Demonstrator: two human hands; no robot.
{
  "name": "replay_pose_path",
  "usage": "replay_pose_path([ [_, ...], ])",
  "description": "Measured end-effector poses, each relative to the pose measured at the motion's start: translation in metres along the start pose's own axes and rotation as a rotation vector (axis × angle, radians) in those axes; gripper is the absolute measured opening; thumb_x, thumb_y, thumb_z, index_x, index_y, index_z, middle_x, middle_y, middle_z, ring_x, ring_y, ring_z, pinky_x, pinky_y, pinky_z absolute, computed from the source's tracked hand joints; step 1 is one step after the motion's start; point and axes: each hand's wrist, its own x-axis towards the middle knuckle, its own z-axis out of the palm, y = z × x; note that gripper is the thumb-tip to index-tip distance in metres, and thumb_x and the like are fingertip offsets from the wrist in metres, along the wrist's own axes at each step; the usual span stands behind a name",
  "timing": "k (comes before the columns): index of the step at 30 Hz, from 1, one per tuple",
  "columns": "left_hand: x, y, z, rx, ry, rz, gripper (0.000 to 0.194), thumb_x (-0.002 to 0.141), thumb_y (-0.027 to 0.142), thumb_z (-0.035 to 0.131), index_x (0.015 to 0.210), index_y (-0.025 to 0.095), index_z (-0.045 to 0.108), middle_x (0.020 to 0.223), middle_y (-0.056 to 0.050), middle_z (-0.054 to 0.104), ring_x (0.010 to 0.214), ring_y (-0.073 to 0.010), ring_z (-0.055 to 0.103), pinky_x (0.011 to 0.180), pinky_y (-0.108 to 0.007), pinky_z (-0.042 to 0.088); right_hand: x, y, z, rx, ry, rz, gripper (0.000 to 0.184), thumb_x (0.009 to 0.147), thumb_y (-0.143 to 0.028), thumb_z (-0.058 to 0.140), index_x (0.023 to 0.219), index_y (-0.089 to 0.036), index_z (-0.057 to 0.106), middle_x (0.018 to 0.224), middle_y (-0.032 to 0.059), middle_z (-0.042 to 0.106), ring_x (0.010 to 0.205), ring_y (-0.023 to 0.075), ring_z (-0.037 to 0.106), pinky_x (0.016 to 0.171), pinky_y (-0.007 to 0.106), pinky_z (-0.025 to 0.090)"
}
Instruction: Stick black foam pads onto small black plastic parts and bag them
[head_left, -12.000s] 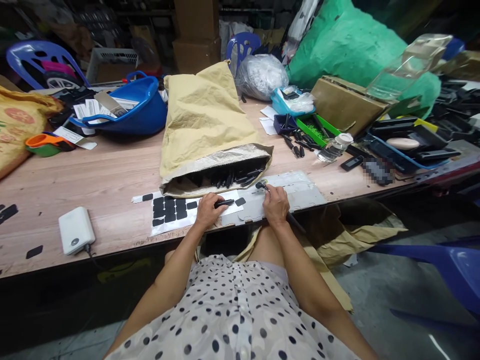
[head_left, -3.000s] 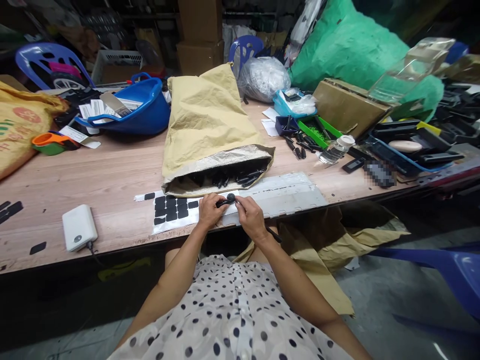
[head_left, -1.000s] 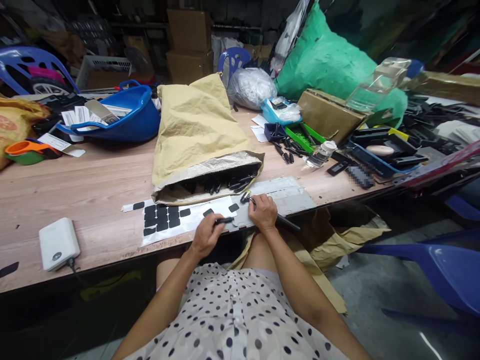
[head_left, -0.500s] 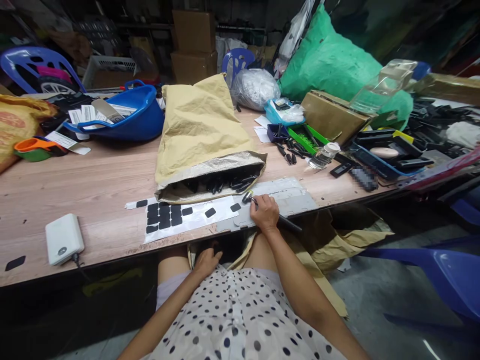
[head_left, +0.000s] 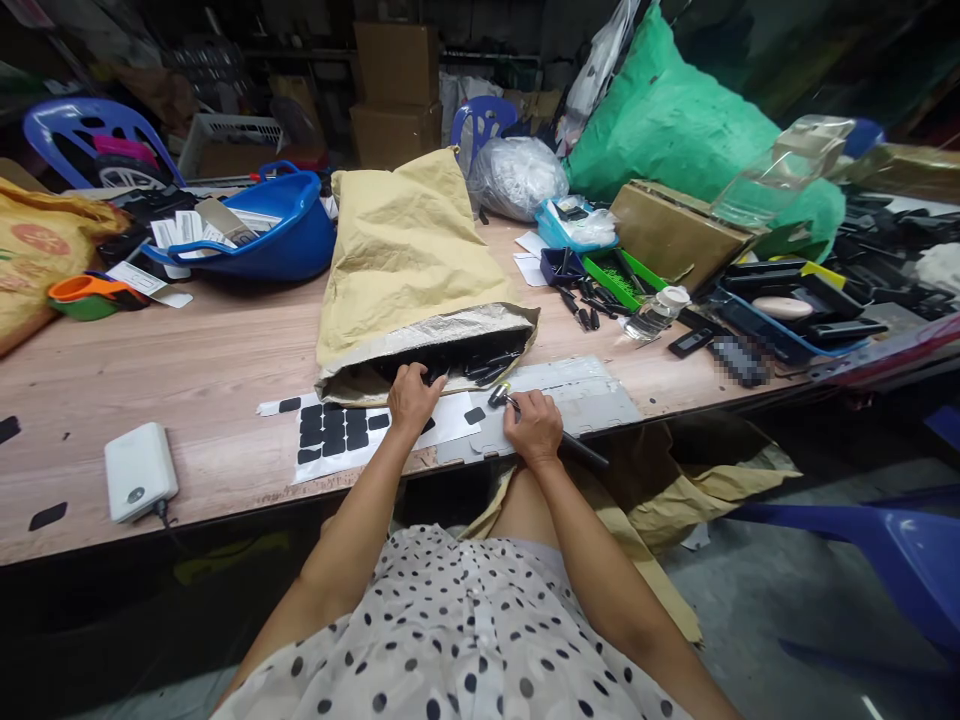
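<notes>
My left hand (head_left: 412, 402) is at the mouth of a tan paper sack (head_left: 412, 260) lying on the table, its thumb apart from the curled fingers. The fingertips reach in among slim black plastic pieces (head_left: 491, 367), partly hidden in the sack's dark opening. My right hand (head_left: 534, 428) is closed around a small hammer (head_left: 589, 452) with a shiny metal head and a black handle. That hand rests over a grey taped board (head_left: 592, 395) at the table edge. Beside the board lies a white sheet (head_left: 319, 469) with rows of black rounded stickers (head_left: 334, 432), partly behind my left forearm.
A white power bank (head_left: 140, 470) with a cable lies at left. Behind it stands a blue basin (head_left: 289, 235) with labels. At right are a green tray (head_left: 622, 275), a clear bottle (head_left: 656, 313) and a blue bin (head_left: 787, 340). Another open paper sack (head_left: 660, 535) hangs below the table.
My left hand has come up from my lap to the sack's mouth on the table. My right hand stays in place with the hammer. The view has shifted slightly.
</notes>
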Motion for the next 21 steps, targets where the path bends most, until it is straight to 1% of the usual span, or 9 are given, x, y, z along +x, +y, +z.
replay_pose_path([
  [2,0.009,0.001,0.005,0.048,-0.046,-0.043,0.025,0.078,0.041,0.075,0.093,0.023,0.069,0.098,-0.009,0.064,0.093,-0.0296,0.065,0.074,-0.036,0.049,0.0,-0.001,0.0,-0.007,0.009,-0.004,0.019,0.086,-0.021,0.055,0.096,-0.02,0.071,0.088,0.0086,0.06,0.085,0.0238,0.048,0.075,0.034,0.036],
  [4,0.012,0.002,0.007,0.074,-0.072,-0.068,0.024,0.077,0.041,0.077,0.089,0.022,0.069,0.097,-0.009,0.065,0.093,-0.0303,0.065,0.074,-0.036,0.049,0.0,-0.001,0.0,-0.014,0.012,-0.011,0.019,0.086,-0.02,0.055,0.095,-0.021,0.071,0.088,0.0081,0.06,0.085,0.0233,0.047,0.075,0.033,0.035],
  [9,0.006,-0.002,-0.003,0.079,-0.084,-0.102,0.014,0.079,0.034,0.074,0.082,0.021,0.069,0.094,-0.006,0.066,0.086,-0.0245,0.065,0.07,-0.033,0.047,0.0,-0.001,0.002,-0.025,0.016,-0.011,0.018,0.086,-0.022,0.056,0.095,-0.021,0.071,0.087,0.0073,0.06,0.084,0.0225,0.046,0.074,0.032,0.034],
  [11,-0.001,-0.008,-0.008,0.039,-0.075,-0.035,0.011,0.08,0.032,0.072,0.082,0.021,0.069,0.093,-0.005,0.066,0.085,-0.0223,0.064,0.07,-0.031,0.048,0.0,0.0,0.003,-0.028,0.019,-0.013,0.018,0.086,-0.022,0.056,0.095,-0.02,0.071,0.087,0.0074,0.06,0.085,0.0225,0.046,0.074,0.032,0.034],
  [13,-0.012,-0.017,-0.012,-0.023,-0.069,0.096,0.009,0.08,0.031,0.07,0.083,0.022,0.068,0.092,-0.003,0.066,0.084,-0.0207,0.063,0.072,-0.03,0.049,0.0,0.0,0.003,-0.032,0.018,-0.014,0.018,0.087,-0.022,0.055,0.095,-0.02,0.071,0.088,0.0076,0.06,0.085,0.0226,0.045,0.074,0.032,0.034],
  [15,-0.023,-0.025,-0.012,-0.072,-0.106,0.256,0.008,0.08,0.03,0.07,0.084,0.023,0.068,0.09,-0.002,0.067,0.084,-0.0202,0.063,0.076,-0.031,0.05,0.0,0.0,0.003,-0.037,0.013,-0.013,0.018,0.087,-0.022,0.055,0.095,-0.02,0.071,0.088,0.0078,0.06,0.085,0.0227,0.046,0.074,0.032,0.034],
  [17,-0.033,-0.032,-0.01,-0.091,-0.176,0.378,0.007,0.08,0.027,0.069,0.085,0.023,0.068,0.087,-0.002,0.067,0.086,-0.0209,0.062,0.079,-0.033,0.05,0.0,0.0,0.003,-0.041,0.007,-0.009,0.019,0.087,-0.022,0.055,0.096,-0.02,0.072,0.088,0.0079,0.06,0.085,0.0228,0.046,0.074,0.032,0.034],
  [19,-0.038,-0.036,-0.007,-0.092,-0.222,0.43,0.006,0.08,0.026,0.069,0.085,0.023,0.068,0.087,-0.002,0.068,0.088,-0.022,0.062,0.082,-0.034,0.05,0.0,0.001,0.003,-0.039,0.0,-0.011,0.019,0.087,-0.022,0.055,0.097,-0.02,0.072,0.088,0.008,0.06,0.086,0.0229,0.046,0.075,0.032,0.034],
  [21,-0.04,-0.039,-0.004,-0.106,-0.231,0.439,0.007,0.079,0.025,0.07,0.086,0.023,0.069,0.089,-0.002,0.069,0.091,-0.0226,0.062,0.085,-0.035,0.05,0.001,0.003,0.002,-0.028,-0.007,-0.024,0.02,0.089,-0.022,0.055,0.1,-0.02,0.072,0.089,0.0078,0.061,0.086,0.0228,0.047,0.075,0.032,0.035],
])
